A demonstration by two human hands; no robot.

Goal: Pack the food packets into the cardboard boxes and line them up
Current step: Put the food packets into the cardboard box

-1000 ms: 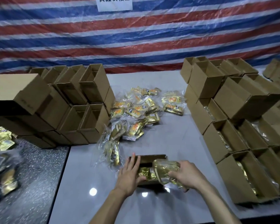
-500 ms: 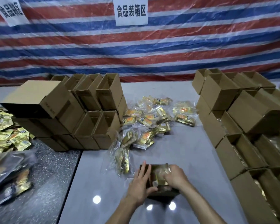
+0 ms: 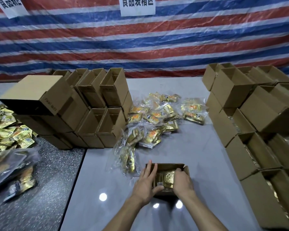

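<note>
Cannot tell a grip from a mere press of the right hand (image 3: 182, 182) on the packets (image 3: 168, 178) in the box (image 3: 167, 166), with its fingertips sunk out of sight and the left wall covered by the left hand (image 3: 146, 182). Cut off by the top edge at both signs (image 3: 137, 5), by the left edge at the gold heap (image 3: 5, 130) and the dim, blurred bags (image 3: 8, 172), by the right edge at the filled boxes (image 3: 274, 189). Too small to read any print on the pile (image 3: 157, 119).

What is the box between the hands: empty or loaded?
Loaded: gold packets show inside the open-topped box, under the right hand.
</note>
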